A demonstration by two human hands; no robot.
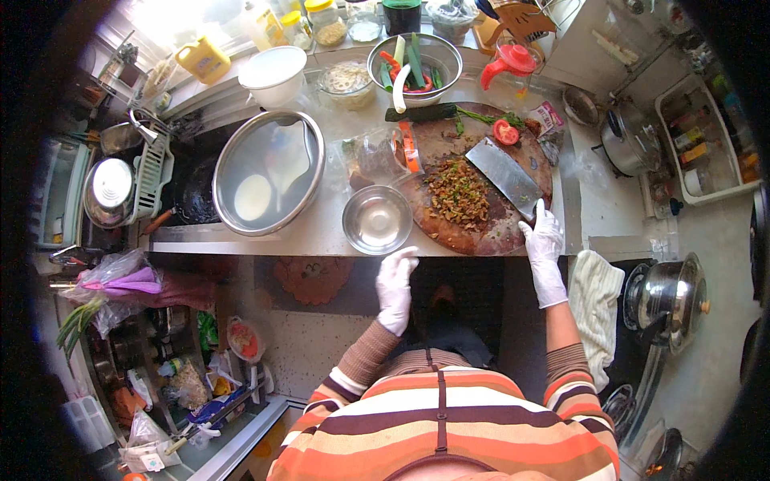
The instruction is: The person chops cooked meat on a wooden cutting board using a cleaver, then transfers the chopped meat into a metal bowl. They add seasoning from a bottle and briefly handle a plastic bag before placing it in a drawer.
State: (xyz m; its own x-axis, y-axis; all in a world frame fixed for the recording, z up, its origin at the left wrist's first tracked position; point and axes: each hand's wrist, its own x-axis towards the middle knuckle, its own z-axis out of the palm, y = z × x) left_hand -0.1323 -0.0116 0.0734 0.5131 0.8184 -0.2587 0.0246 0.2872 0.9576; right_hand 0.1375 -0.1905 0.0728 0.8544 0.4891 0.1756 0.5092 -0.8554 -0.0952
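Observation:
My right hand (543,240), in a white glove, grips the handle of a cleaver (504,174) whose blade lies on the right part of a round wooden chopping board (445,129). Left of the blade is a heap of brown chopped food with green bits (458,193). My left hand (397,285), also gloved, is just off the counter's front edge, below an empty steel bowl (378,219), fingers slightly curled and holding nothing. Toward the back of the board lie a halved tomato (505,132), green herb sprigs (475,114) and a dark green cucumber-like vegetable (421,113).
A large steel basin (225,135) of cloudy liquid stands left. Behind are a bowl of cut vegetables (452,54), a glass bowl of sliced lotus root (347,84), a white tub (274,69) and a red-lidded jug (514,63). An open plastic bag (376,156) lies beside the board.

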